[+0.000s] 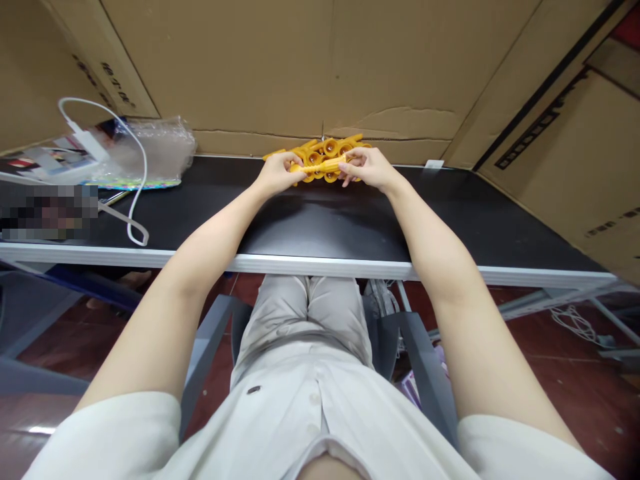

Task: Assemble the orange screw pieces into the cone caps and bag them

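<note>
Between both hands, level with the table top, is a yellow plastic stick (327, 165), thin at its left end and thicker and ribbed toward the right; its exact kind I cannot make out. My left hand (279, 173) pinches the thin end between thumb and fingers. Closed round the thicker end is my right hand (369, 167), fingers curled. Right behind the stick lies a heap of yellow plastic pieces (330, 147) with round cup-like openings, partly hidden by the hands and the stick.
The black table (320, 227) has a pale metal front edge. Tall cardboard (320, 67) stands along its back and right. At the left lie a clear plastic bag (165, 147), a white cable (145, 167) and a white adapter (93, 143). A small white piece (434, 164) lies at the back right.
</note>
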{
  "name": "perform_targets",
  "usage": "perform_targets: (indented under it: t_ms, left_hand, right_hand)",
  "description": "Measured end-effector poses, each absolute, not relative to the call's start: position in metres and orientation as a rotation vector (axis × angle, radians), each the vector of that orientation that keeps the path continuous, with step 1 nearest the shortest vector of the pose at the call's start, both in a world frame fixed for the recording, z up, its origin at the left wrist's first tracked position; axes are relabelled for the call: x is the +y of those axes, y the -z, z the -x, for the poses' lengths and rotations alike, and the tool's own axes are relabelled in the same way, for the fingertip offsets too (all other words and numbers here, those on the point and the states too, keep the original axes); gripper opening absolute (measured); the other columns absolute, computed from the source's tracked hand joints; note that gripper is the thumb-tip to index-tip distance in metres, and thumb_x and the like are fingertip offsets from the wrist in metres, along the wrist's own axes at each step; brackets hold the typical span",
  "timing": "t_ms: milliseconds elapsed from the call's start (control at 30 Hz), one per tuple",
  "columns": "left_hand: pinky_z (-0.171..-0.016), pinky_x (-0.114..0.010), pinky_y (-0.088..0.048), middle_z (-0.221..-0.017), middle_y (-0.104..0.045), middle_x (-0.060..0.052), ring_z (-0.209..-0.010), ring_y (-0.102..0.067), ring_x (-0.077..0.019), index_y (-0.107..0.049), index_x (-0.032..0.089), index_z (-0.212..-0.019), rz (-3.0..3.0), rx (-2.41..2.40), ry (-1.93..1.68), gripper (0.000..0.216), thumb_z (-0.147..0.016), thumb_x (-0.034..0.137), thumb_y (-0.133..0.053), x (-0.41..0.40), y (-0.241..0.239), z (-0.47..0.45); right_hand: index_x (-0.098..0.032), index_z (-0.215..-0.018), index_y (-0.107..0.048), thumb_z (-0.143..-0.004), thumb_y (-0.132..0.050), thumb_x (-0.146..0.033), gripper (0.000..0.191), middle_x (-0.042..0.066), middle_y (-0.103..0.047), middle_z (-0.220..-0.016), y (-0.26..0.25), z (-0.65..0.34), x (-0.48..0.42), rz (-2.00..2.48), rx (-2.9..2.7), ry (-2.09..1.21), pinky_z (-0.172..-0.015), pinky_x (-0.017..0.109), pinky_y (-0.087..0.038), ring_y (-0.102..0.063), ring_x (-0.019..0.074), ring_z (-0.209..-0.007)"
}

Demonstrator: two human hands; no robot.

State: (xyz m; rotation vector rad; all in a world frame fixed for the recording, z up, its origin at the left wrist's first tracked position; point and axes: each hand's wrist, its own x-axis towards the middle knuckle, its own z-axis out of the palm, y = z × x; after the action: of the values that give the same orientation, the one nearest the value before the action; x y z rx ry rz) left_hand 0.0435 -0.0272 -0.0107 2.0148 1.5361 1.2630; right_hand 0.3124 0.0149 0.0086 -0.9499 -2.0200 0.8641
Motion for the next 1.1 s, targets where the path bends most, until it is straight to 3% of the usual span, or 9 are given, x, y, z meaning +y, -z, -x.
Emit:
perform_targets:
  t_ms: [167,300,600,733,833,900,1100]
  left_hand:
    - [-0.080,-0.030,-0.047,-0.069,-0.059,0.003,-0.074,-0.056,-0.0175,-0.069,0.022,-0.088,-2.192,1.597,-1.318,0.016,-0.074,0.021,-0.077,-0.025,0.012,-0.042]
    - [-0.086,-0.033,-0.049,-0.076,-0.067,0.000,-0.080,-0.061,-0.0199,-0.074,0.023,-0.094,-2.240,1.639,-1.335,0.018,-0.076,0.024,-0.077,-0.026,0.014,-0.043]
    - [-0.084,-0.033,-0.051,-0.077,-0.067,0.000,-0.083,-0.064,-0.0212,-0.075,0.023,-0.096,-2.221,1.627,-1.359,0.021,-0.075,0.023,-0.075,-0.028,0.011,-0.045]
    - [-0.074,-0.031,-0.053,-0.070,-0.061,0.001,-0.074,-0.061,-0.0191,-0.070,0.023,-0.087,-2.104,1.586,-1.293,0.015,-0.073,0.021,-0.075,-0.022,0.009,-0.048]
    - [-0.063,-0.030,-0.051,-0.062,-0.055,0.003,-0.061,-0.055,-0.0156,-0.067,0.023,-0.084,-1.966,1.553,-1.244,0.014,-0.074,0.021,-0.077,-0.019,0.010,-0.049]
    - [-0.057,-0.029,-0.051,-0.059,-0.052,0.004,-0.053,-0.050,-0.0134,-0.066,0.023,-0.085,-1.902,1.524,-1.239,0.017,-0.076,0.024,-0.080,-0.017,0.010,-0.049]
    - [-0.059,-0.029,-0.050,-0.061,-0.051,0.005,-0.054,-0.051,-0.0132,-0.064,0.024,-0.086,-1.948,1.516,-1.179,0.022,-0.080,0.027,-0.085,-0.020,0.010,-0.049]
  right_hand:
    - [-0.023,-0.092,-0.070,-0.073,-0.080,-0.100,0.080,0.007,-0.072,-0.070,-0.009,-0.308,0.011,1.039,-2.003,-0.874,-0.075,0.047,-0.071,-0.077,0.0271,-0.068]
    - [-0.023,-0.091,-0.070,-0.076,-0.077,-0.100,0.079,0.009,-0.071,-0.070,-0.009,-0.305,0.009,1.060,-1.975,-0.878,-0.075,0.052,-0.069,-0.076,0.0303,-0.069]
    - [-0.024,-0.086,-0.063,-0.081,-0.070,-0.102,0.078,0.008,-0.072,-0.071,-0.006,-0.309,0.014,1.083,-2.021,-0.953,-0.063,0.040,-0.060,-0.072,0.0249,-0.061]
    - [-0.021,-0.105,-0.071,-0.095,-0.064,-0.092,0.072,0.014,-0.081,-0.099,0.003,-0.308,0.023,1.153,-2.106,-0.510,-0.086,0.050,-0.064,-0.079,0.0319,-0.086]
    - [-0.018,-0.127,-0.073,-0.103,-0.066,-0.073,0.061,0.021,-0.078,-0.131,0.002,-0.304,0.021,1.057,-2.247,-0.069,-0.110,0.057,-0.057,-0.074,0.0390,-0.121]
    - [-0.016,-0.134,-0.073,-0.106,-0.066,-0.062,0.055,0.024,-0.074,-0.142,-0.002,-0.301,0.016,1.008,-2.348,0.142,-0.116,0.059,-0.051,-0.068,0.0425,-0.134]
    - [-0.017,-0.123,-0.077,-0.110,-0.053,-0.042,0.036,0.023,-0.076,-0.134,-0.009,-0.298,0.006,1.019,-2.472,0.445,-0.114,0.060,-0.046,-0.065,0.0446,-0.133]
